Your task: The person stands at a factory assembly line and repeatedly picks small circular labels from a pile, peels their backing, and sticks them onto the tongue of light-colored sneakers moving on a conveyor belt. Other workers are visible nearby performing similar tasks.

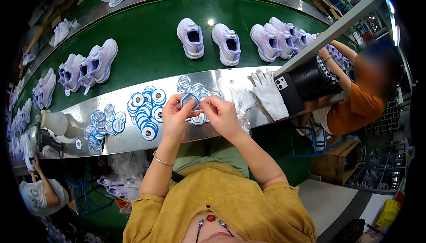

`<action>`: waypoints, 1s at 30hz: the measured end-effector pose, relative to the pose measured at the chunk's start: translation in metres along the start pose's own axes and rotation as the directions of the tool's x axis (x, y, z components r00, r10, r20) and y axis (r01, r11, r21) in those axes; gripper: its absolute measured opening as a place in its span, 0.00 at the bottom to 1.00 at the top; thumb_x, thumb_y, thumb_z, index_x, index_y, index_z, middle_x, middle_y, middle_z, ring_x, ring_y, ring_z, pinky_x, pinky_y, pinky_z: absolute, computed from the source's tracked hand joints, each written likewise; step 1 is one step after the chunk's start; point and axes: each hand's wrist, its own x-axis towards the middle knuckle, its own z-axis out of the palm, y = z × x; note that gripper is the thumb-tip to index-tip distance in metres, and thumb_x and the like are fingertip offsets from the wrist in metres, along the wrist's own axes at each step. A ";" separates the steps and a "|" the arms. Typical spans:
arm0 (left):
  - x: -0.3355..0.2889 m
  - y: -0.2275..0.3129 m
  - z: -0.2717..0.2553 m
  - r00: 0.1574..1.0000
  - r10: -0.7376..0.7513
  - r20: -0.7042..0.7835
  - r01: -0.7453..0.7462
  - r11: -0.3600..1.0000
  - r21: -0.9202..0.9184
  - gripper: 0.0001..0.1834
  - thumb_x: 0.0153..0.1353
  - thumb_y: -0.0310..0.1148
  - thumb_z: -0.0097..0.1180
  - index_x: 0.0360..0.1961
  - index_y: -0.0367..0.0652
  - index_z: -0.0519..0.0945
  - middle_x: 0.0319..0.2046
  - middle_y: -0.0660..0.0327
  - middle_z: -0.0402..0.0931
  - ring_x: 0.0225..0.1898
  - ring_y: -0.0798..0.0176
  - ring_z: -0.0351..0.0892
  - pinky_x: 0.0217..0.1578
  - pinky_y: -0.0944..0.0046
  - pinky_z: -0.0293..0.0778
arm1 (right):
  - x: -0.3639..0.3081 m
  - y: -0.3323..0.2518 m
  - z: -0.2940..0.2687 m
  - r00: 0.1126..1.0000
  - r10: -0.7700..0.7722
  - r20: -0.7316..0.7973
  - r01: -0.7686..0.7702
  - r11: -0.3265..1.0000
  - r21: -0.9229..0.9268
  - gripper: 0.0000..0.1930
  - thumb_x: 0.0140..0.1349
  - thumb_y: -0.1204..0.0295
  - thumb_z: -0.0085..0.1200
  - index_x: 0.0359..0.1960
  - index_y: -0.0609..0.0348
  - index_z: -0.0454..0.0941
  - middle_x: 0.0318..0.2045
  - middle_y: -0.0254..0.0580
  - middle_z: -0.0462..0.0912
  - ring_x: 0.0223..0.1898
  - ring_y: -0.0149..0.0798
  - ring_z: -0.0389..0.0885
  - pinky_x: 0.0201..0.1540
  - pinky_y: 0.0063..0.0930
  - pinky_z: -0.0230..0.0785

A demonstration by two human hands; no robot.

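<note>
Above the metal ledge, my left hand (175, 115) is closed around a blue-and-white hang tag (190, 100), pinching it between thumb and fingers. My right hand (223, 117) meets it at the tag's right edge, thumb and fingertips pressed together; whatever thin thing they pinch is too small to make out. Under and behind my hands lies a loose pile of similar tags (200, 93). Left of my left hand spreads a pile of round blue-rimmed tags (146, 112), and farther left another tag pile (104, 125). A bundle of clear thin plastic fasteners (243, 101) lies right of my right hand.
White gloves (269, 93) and a dark phone (281, 83) lie by a black cylinder (313, 81). Lilac shoes (191, 38) stand along the green belt (151, 34). A slanted grey post (333, 29) rises at right. Co-workers sit on both sides.
</note>
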 end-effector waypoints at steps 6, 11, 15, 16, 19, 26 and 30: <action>-0.004 0.001 0.004 0.995 0.097 0.001 -0.097 0.994 0.050 0.05 0.58 0.22 0.56 0.35 0.36 0.74 0.30 0.59 0.79 0.30 0.69 0.80 0.30 0.71 0.80 | 0.005 -0.006 0.005 0.989 -0.139 -0.053 0.126 0.971 -0.203 0.07 0.57 0.72 0.52 0.22 0.59 0.72 0.19 0.46 0.76 0.21 0.50 0.77 0.23 0.40 0.66; -0.007 -0.004 0.003 0.988 0.156 0.006 -0.155 0.980 0.124 0.04 0.59 0.23 0.55 0.34 0.34 0.75 0.30 0.60 0.78 0.31 0.70 0.79 0.35 0.71 0.79 | 0.009 -0.005 0.011 0.977 -0.212 -0.036 0.191 0.931 -0.311 0.07 0.57 0.73 0.52 0.23 0.59 0.72 0.19 0.46 0.76 0.21 0.48 0.77 0.23 0.37 0.67; -0.010 -0.003 -0.007 0.982 0.186 0.018 -0.187 0.979 0.078 0.05 0.61 0.24 0.55 0.35 0.33 0.77 0.32 0.60 0.79 0.32 0.71 0.78 0.38 0.70 0.77 | 0.008 -0.008 0.019 0.970 -0.244 0.005 0.227 0.897 -0.378 0.03 0.57 0.75 0.51 0.27 0.60 0.72 0.21 0.47 0.76 0.23 0.50 0.77 0.25 0.39 0.67; -0.011 -0.003 -0.010 0.987 0.156 0.024 -0.157 0.986 0.051 0.05 0.61 0.25 0.55 0.35 0.33 0.77 0.32 0.60 0.79 0.33 0.71 0.77 0.39 0.71 0.76 | 0.005 -0.009 0.019 0.966 -0.258 0.033 0.250 0.889 -0.383 0.03 0.57 0.75 0.50 0.28 0.60 0.72 0.22 0.47 0.76 0.24 0.50 0.77 0.26 0.39 0.68; -0.022 -0.006 -0.021 0.997 0.073 0.006 -0.073 0.997 0.008 0.05 0.61 0.25 0.55 0.36 0.34 0.78 0.34 0.61 0.79 0.35 0.72 0.76 0.40 0.71 0.75 | -0.011 -0.006 0.021 0.945 -0.303 0.121 0.327 0.867 -0.375 0.02 0.57 0.76 0.49 0.31 0.60 0.70 0.24 0.46 0.75 0.26 0.49 0.77 0.27 0.40 0.68; -0.050 -0.023 -0.052 0.999 0.030 -0.040 -0.022 0.984 0.178 0.04 0.60 0.24 0.56 0.35 0.35 0.78 0.37 0.63 0.77 0.33 0.75 0.73 0.34 0.76 0.69 | -0.045 0.005 0.049 0.958 -0.192 0.212 0.253 0.916 -0.312 0.04 0.58 0.77 0.49 0.35 0.60 0.72 0.25 0.44 0.76 0.25 0.46 0.77 0.26 0.34 0.68; -0.057 -0.020 -0.065 0.958 0.285 -0.030 -0.228 0.823 0.521 0.03 0.60 0.24 0.54 0.33 0.35 0.76 0.36 0.62 0.73 0.32 0.73 0.72 0.33 0.75 0.69 | -0.036 0.008 0.058 0.929 0.121 0.350 -0.189 0.968 0.167 0.07 0.62 0.73 0.50 0.41 0.60 0.74 0.23 0.37 0.76 0.23 0.31 0.75 0.26 0.23 0.67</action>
